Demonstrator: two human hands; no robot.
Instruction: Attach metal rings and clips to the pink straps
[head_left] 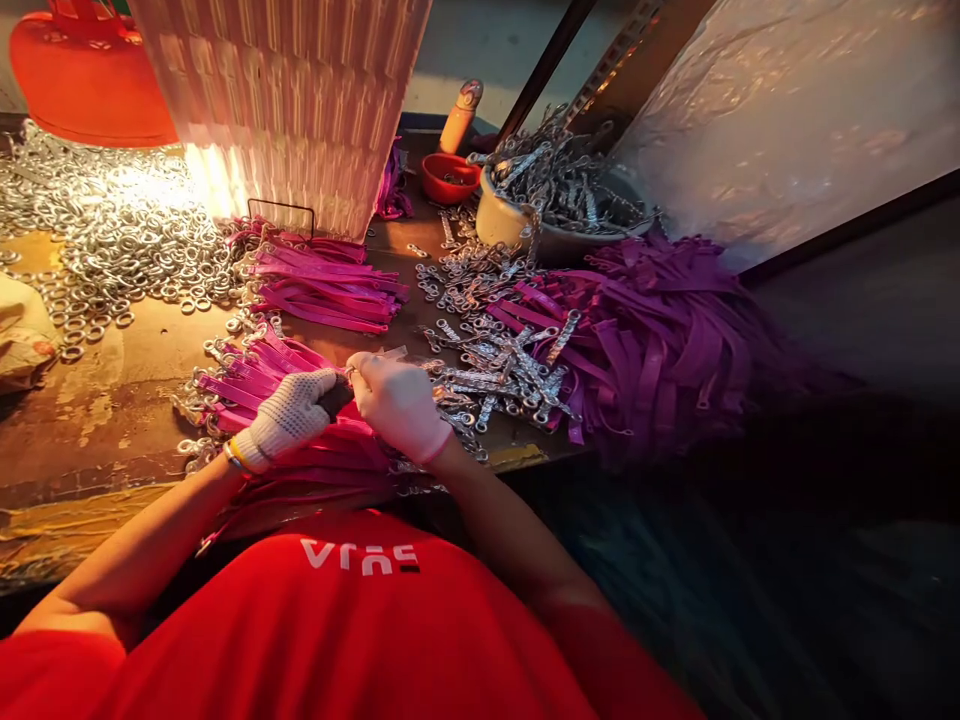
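Observation:
My left hand (294,415), in a dotted white knit glove, is closed at the front of the table. My right hand (399,400), in a plain white glove, is closed beside it, the fingertips of both meeting. What they pinch between them is too small and hidden to name. Beneath and around my hands lies a pile of magenta straps (259,375) with metal ends at their left. Just right of my right hand is a heap of silver metal links (510,365).
Many metal rings (127,230) cover the back left, by a ribbed translucent panel (292,100). Behind stand a red bowl (450,180), a bottle (459,118) and a tub (499,215) of metal pieces. Purple straps (660,340) are heaped at the right; more straps (322,285) lie beyond my hands.

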